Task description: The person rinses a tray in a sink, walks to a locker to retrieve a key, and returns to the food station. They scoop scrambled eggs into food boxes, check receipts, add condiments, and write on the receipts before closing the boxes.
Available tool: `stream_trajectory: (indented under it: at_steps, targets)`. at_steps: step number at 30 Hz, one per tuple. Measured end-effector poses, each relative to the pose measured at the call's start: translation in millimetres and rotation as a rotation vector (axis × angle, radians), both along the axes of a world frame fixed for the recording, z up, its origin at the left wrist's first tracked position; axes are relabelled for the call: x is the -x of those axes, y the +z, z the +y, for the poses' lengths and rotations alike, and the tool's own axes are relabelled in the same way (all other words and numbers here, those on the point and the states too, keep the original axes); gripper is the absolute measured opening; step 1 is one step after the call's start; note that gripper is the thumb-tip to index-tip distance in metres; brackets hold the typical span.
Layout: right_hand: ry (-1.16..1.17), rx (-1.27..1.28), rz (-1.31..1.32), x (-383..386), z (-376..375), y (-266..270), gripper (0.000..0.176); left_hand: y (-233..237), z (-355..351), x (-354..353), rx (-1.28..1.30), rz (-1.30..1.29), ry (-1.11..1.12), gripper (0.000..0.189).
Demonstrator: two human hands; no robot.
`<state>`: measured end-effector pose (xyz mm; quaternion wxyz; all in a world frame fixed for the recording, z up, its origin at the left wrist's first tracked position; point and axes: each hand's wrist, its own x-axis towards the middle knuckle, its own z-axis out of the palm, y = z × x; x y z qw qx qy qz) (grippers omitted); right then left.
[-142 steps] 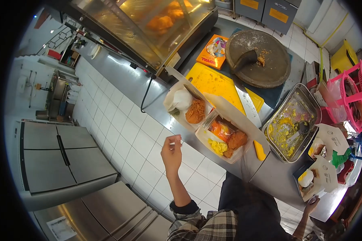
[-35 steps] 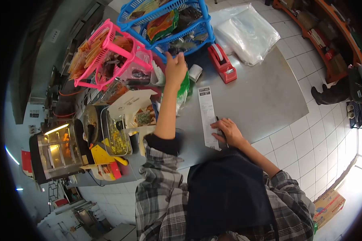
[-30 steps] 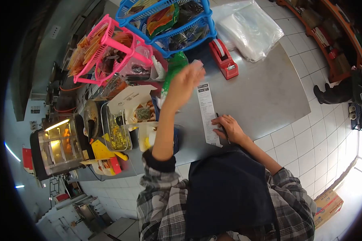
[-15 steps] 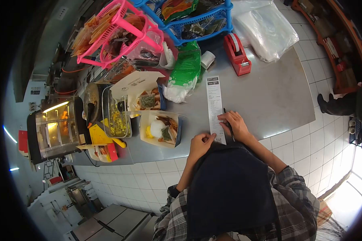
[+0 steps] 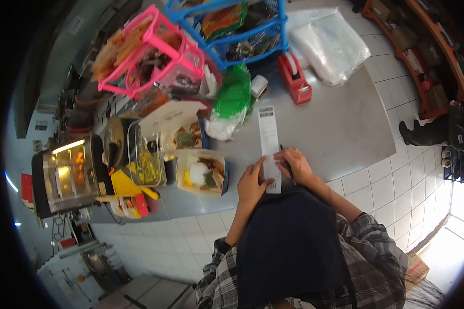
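A long printed receipt lies on the steel table, its lower end near the table's front edge. My left hand rests at the receipt's left edge, thumb and index finger spread apart and touching the paper. In my right hand is a dark pen, held between closed fingers over the receipt's right edge. Left of my hands stands an open food box with white rice, something yellow and browned pieces. Behind it, another open box holds food with a dark green packet on top.
A red tape dispenser, a white roll and a green plastic pack stand behind the receipt. Clear plastic bags lie at the back right. Pink and blue baskets line the back. A lit display warmer is at far left.
My left hand has shifted up along the receipt, and its thumb and index finger have spread. The receipt's lower end now shows. The view has tilted slightly; the pen stays in my right hand.
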<state>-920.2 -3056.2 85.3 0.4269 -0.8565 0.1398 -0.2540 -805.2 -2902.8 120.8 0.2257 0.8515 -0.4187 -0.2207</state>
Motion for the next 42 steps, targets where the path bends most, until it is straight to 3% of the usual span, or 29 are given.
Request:
stream_trajectory:
  at_steps: [4, 8, 11, 13, 15, 18, 20, 22, 24, 26, 27, 28, 29, 30, 32, 34, 35, 37, 38, 40, 41, 42]
  targets:
    - [-0.020, 0.087, -0.129, -2, 1, -24, 0.023, -16, 8, -1, 0.071, -0.065, -0.018, 0.074]
    - [-0.016, -0.180, -0.062, 2, 6, -15, 0.025, -12, 6, -2, 0.091, -0.091, -0.082, 0.078]
    - [-0.166, -0.104, -0.150, 10, 18, -10, 0.028, -15, 8, 1, 0.006, -0.067, -0.116, 0.081]
    - [-0.257, 0.209, -0.083, 10, 41, -19, 0.033, -21, 8, 2, 0.011, -0.127, -0.217, 0.082]
    - [-0.359, 0.201, 0.081, 14, 67, -22, 0.035, -20, 7, -1, 0.026, -0.184, -0.274, 0.082]
    - [-0.450, 0.332, 0.117, 23, 84, -28, 0.038, -16, -1, 12, 0.076, -0.289, -0.266, 0.080]
    - [-0.657, 0.236, 0.241, 25, 106, -19, 0.039, -11, 4, 14, 0.054, -0.266, -0.248, 0.075]
    - [-0.774, 0.261, 0.292, 25, 126, -16, 0.041, -22, 9, 16, 0.141, -0.363, -0.258, 0.073]
    - [-0.918, 0.281, 0.328, 19, 142, -17, 0.043, -18, 15, 15, 0.097, -0.294, -0.344, 0.068]
    - [-1.215, 0.029, 0.275, 9, 156, -24, 0.047, -43, 23, 1, 0.199, -0.356, -0.477, 0.069]
    - [-1.270, 0.032, 0.266, 0, 155, -39, 0.047, -52, 25, -1, 0.258, -0.385, -0.554, 0.069]
    - [-1.270, -0.208, 0.050, 0, 150, -60, 0.049, -48, 23, 10, 0.270, -0.378, -0.582, 0.069]
    - [-1.216, -0.430, -0.148, 0, 150, -73, 0.052, -45, 25, 15, 0.269, -0.281, -0.601, 0.076]
    - [-1.182, -0.413, -0.117, 4, 157, -70, 0.052, -40, 30, 17, 0.265, -0.185, -0.588, 0.083]
    - [-1.134, -0.772, -0.259, 19, 169, -46, 0.054, -41, 44, 22, 0.273, -0.065, -0.525, 0.090]
    - [-1.002, -0.857, -0.272, 43, 182, -26, 0.054, -47, 55, 37, 0.439, 0.435, -0.511, 0.101]
    - [-0.883, -0.962, -0.322, 54, 189, -16, 0.055, -47, 62, 46, 0.443, 0.457, -0.482, 0.101]
    - [-0.832, -0.966, -0.312, 81, 205, 9, 0.057, -28, 77, 70, 0.487, 0.988, -0.492, 0.099]
    - [-0.788, -0.972, -0.340, 97, 212, 21, 0.058, -25, 80, 77, 0.497, 1.013, -0.470, 0.099]
    - [-0.775, -0.967, -0.306, 131, 224, 40, 0.061, -22, 73, 86, 0.420, 1.196, -0.773, 0.089]
    - [-0.759, -0.980, -0.308, 144, 230, 44, 0.063, -20, 70, 87, 0.227, 1.273, -0.840, 0.079]
    - [-0.775, -0.985, -0.289, 158, 232, 47, 0.063, -12, 65, 92, 0.220, 1.297, -0.834, 0.079]
